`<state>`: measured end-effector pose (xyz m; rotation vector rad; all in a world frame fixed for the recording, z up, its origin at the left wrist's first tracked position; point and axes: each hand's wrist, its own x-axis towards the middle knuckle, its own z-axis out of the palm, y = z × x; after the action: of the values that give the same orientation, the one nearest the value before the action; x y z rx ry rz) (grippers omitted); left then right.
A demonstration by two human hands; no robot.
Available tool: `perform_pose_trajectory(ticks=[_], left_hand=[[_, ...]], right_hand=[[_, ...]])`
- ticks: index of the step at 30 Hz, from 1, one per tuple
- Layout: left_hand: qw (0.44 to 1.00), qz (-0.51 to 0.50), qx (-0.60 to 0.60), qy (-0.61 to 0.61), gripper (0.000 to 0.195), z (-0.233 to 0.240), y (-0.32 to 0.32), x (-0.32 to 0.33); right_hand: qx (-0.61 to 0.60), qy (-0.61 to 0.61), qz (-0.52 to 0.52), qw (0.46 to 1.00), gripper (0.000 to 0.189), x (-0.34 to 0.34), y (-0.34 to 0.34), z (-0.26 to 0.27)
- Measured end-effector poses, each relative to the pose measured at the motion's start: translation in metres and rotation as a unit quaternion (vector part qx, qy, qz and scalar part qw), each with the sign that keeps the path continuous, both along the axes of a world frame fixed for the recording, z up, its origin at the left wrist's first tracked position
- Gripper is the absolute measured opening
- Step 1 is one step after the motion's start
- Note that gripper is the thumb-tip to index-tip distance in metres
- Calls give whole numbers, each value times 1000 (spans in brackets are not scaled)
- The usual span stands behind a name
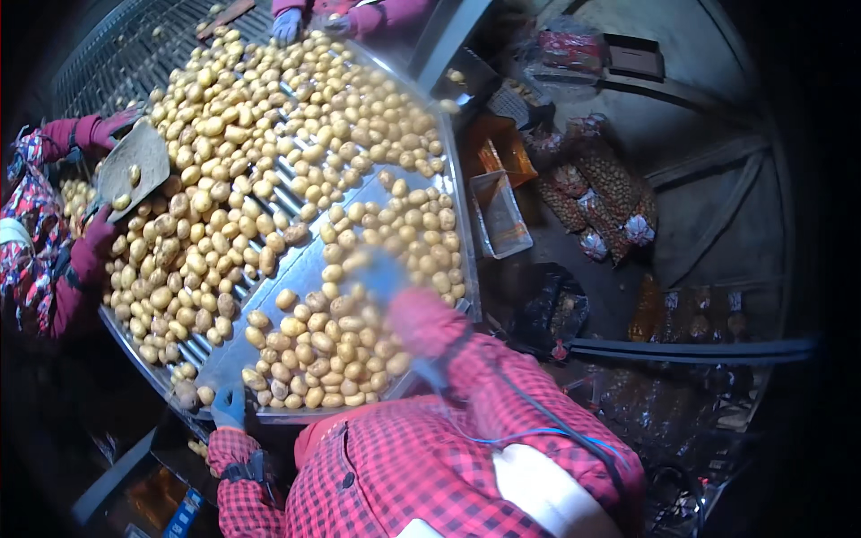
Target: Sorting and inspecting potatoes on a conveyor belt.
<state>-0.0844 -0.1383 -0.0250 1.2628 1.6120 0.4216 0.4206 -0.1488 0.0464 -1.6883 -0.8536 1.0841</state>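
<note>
A metal sorting table (232, 350) piled with potatoes (336, 336) lies in front of me. My left hand (230, 405), in a blue glove, is at the near edge on the bare sheet metal, beside a few potatoes at the corner. Whether its fingers grip anything is not clear. My right hand (382, 272), also in a blue glove, is over the potatoes on the right side of the sheet. Motion blurs it, so its fingers and anything in them cannot be made out.
At left, a co-worker holds a scoop (138, 165) with potatoes on it. Another person's gloved hands (287, 27) reach in at the far edge. Metal rollers (286, 178) show between potatoes. To the right are a white crate (499, 215), filled mesh sacks (599, 195) and a metal bar (693, 351).
</note>
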Motion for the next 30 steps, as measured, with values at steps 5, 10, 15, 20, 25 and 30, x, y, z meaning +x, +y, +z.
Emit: perform_pose_trajectory(ticks=[5,10,15,20,25,30], left_hand=[[1000,-9,12,10,21,3,0,0],[1000,-3,-1,-13,21,15,1,6],[999,7,-38,4,22,26,3,12],[998,30,-62,-8,24,32,3,16],[999,20,-40,-2,25,32,-1,15],[1000,0,-4,7,26,29,-1,15]], right_hand=[[-73,-129,-301,942,31,185,-74,-2],[110,-132,-310,935,56,188,-72,-29],[-20,-290,-101,952,64,66,-1,-28],[-10,-609,135,781,62,3,13,2],[-103,-471,260,836,31,-17,-9,49],[174,-391,502,751,47,-89,-62,42]])
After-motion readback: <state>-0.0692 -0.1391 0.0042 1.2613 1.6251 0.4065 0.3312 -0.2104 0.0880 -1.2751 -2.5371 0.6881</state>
